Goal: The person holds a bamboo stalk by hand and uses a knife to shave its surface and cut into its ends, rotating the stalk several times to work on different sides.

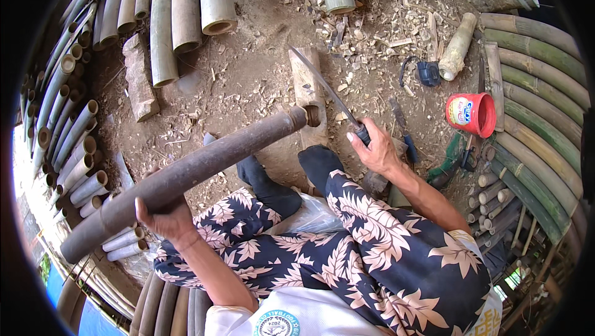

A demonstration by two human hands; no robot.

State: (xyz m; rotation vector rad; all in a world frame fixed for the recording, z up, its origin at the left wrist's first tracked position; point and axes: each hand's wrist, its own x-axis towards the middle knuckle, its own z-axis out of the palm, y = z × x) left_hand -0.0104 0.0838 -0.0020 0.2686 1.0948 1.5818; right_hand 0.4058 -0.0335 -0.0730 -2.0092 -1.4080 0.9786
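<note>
My left hand [164, 218] is wrapped under a thick, dark brown bamboo tube [198, 165], near its lower left end. The tube slants up to the right, and its far end meets a pale wooden block [305, 76] on the ground, beside a hollow in that block. In my right hand [378, 150] is a knife [325, 85] with a dark handle and a long, narrow blade. The blade points up and to the left, over the block and apart from the tube. My feet in dark socks [266, 184] flank the block's near end.
Bamboo poles lie stacked at the left [74, 125] and right [539, 100]. A red plastic tub [471, 115], a black corded object [428, 73] and a short bamboo piece [458, 48] lie at the right. Another blade [400, 119] is near my right hand. Wood chips [396, 32] litter the dirt.
</note>
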